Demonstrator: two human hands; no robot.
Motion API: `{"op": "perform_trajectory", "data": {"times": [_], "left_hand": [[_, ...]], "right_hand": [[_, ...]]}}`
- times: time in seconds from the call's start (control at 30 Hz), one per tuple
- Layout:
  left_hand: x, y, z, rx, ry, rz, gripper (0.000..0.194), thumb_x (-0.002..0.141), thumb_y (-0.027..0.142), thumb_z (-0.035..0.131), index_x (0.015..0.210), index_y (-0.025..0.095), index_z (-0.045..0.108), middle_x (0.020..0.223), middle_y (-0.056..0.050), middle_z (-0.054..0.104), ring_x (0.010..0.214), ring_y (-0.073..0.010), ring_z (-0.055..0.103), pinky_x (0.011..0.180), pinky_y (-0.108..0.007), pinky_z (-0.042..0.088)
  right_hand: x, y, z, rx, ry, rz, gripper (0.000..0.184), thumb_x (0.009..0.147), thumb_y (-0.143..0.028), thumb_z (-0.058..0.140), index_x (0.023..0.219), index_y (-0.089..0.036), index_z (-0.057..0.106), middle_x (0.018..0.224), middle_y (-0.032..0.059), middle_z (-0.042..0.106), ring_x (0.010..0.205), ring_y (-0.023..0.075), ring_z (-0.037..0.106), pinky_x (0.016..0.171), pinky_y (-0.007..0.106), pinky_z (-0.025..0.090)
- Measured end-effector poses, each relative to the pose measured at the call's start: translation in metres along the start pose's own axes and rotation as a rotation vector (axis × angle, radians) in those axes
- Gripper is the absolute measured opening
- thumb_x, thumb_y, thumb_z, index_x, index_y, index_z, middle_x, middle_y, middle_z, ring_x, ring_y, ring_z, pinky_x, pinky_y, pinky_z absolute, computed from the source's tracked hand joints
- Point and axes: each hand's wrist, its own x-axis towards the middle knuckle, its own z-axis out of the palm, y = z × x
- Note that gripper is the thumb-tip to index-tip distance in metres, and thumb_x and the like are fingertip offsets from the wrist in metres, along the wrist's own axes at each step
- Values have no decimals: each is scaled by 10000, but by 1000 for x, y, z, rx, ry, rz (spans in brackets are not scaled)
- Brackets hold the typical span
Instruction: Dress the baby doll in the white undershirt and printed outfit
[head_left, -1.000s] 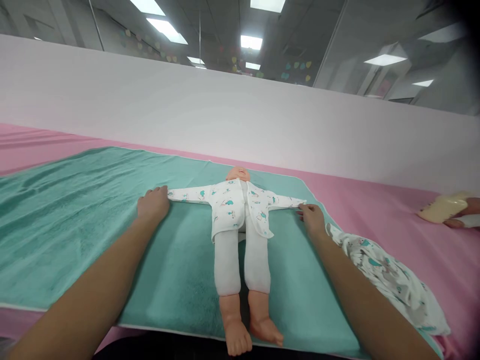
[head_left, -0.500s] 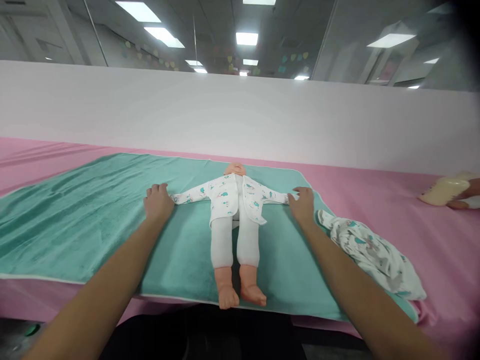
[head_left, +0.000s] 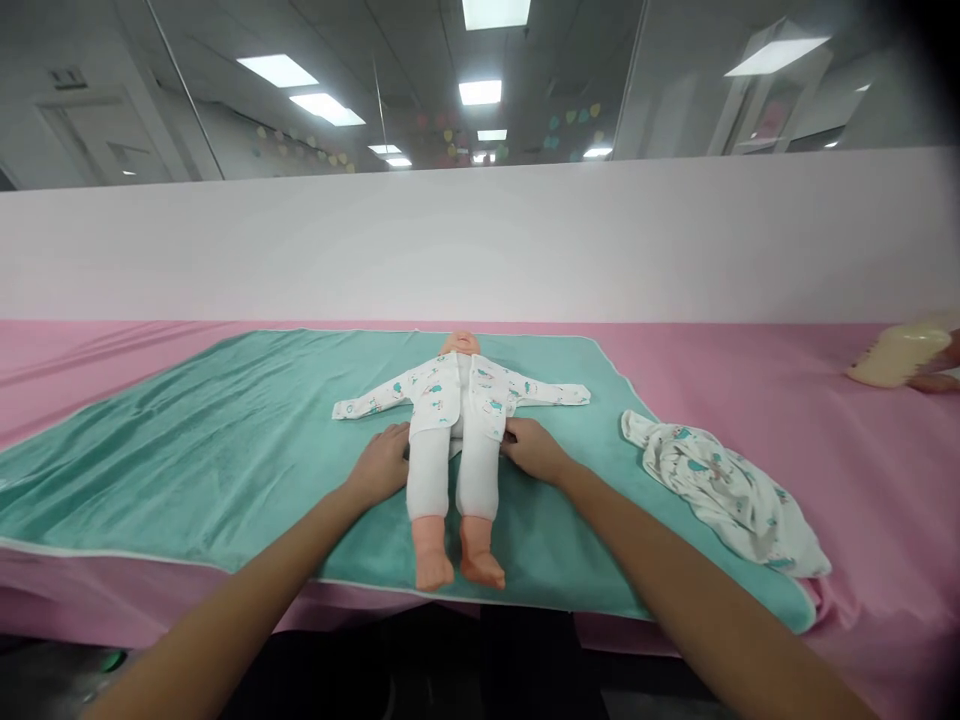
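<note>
A baby doll (head_left: pixel 457 420) lies on its back on a teal towel (head_left: pixel 225 440), arms spread, wearing a white printed top and white leggings. My left hand (head_left: pixel 384 465) rests against the doll's left hip, fingers curled at the leggings. My right hand (head_left: pixel 531 450) touches the other hip at the hem of the top, fingers bent. Whether either hand pinches the cloth is hidden.
A crumpled printed garment (head_left: pixel 724 490) lies right of the doll at the towel's edge. The towel covers a pink sheet (head_left: pixel 862 470) backed by a white partition (head_left: pixel 480 240). At far right another person's hand holds a cream bottle (head_left: pixel 896 355).
Both my hands have left the doll's sleeve ends and moved inward and down to its hips. The camera has pulled back, so the doll looks smaller.
</note>
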Motion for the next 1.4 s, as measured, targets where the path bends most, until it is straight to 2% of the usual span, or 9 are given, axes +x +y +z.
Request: {"op": "perform_trajectory", "data": {"times": [0.1, 0.3, 0.6, 0.7, 0.83, 1.0, 1.13, 1.27, 1.4], "left_hand": [[4, -1, 1, -9, -70, -29, 235, 812, 287, 458, 960, 215, 626, 1052, -65, 623, 994, -238, 534, 813, -337, 412], [8, 5, 1, 24, 15, -265, 307, 865, 341, 326, 769, 183, 572, 824, -61, 633, 802, -223, 569, 678, -317, 423], [0, -6, -19, 283, 18, -368, 220, 864, 273, 318, 888, 182, 518, 1009, -93, 604, 943, -254, 562, 737, -333, 424], [-3, -3, -18, 227, 65, -311, 233, 820, 177, 368, 1015, 191, 494, 1151, -88, 536, 1047, -234, 521, 804, -328, 431], [6, 14, -16, 42, 264, -147, 355, 803, 143, 402, 1148, 213, 448, 1228, -65, 471, 1136, -192, 454, 909, -307, 409], [21, 36, -15, 5, 245, 88, 180, 867, 214, 399, 936, 196, 563, 1002, -55, 556, 993, -200, 481, 895, -351, 384], [15, 39, -7, -55, 196, 226, 236, 899, 300, 412, 758, 183, 561, 782, -34, 550, 796, -173, 478, 778, -330, 387], [5, 33, -1, -222, 232, 233, 215, 894, 283, 434, 743, 184, 550, 727, -17, 517, 748, -151, 466, 719, -299, 390], [2, 29, -1, -313, 246, 219, 202, 889, 269, 431, 724, 190, 517, 729, -15, 499, 739, -142, 469, 683, -282, 396]], "right_hand": [[-5, 3, 0, -29, 59, 50, 184, 814, -310, 427, 698, -190, 504, 699, -8, 569, 643, 133, 475, 566, 236, 300], [-5, 0, 8, -220, 126, 39, 270, 774, -363, 518, 980, -188, 498, 1022, 88, 590, 883, 225, 543, 570, 261, 286], [-19, 9, -21, -141, -11, -14, 116, 758, -291, 489, 689, -198, 497, 654, -5, 562, 597, 133, 475, 526, 242, 252], [-22, 4, -20, -164, -2, -30, 104, 757, -298, 485, 721, -206, 518, 690, 0, 580, 624, 147, 491, 542, 247, 276], [-18, -14, -13, -151, 302, -100, 287, 776, -257, 452, 1046, -188, 522, 1032, 84, 589, 902, 224, 532, 707, 305, 397], [-10, -19, -3, -154, 339, -270, 490, 784, -160, 422, 1272, -200, 458, 1340, 74, 446, 1222, 250, 381, 1011, 412, 310], [2, -12, 4, 20, 308, -183, 410, 853, -218, 372, 1236, -214, 518, 1340, 36, 474, 1241, 208, 407, 1053, 385, 302], [27, -26, 4, 385, 446, 72, 411, 897, -383, 317, 1212, -233, 535, 1262, 24, 552, 1167, 203, 497, 978, 354, 398], [37, -49, 1, 474, 358, -30, 400, 890, -391, 341, 1196, -256, 560, 1270, -5, 545, 1190, 186, 479, 1012, 343, 362]]}}
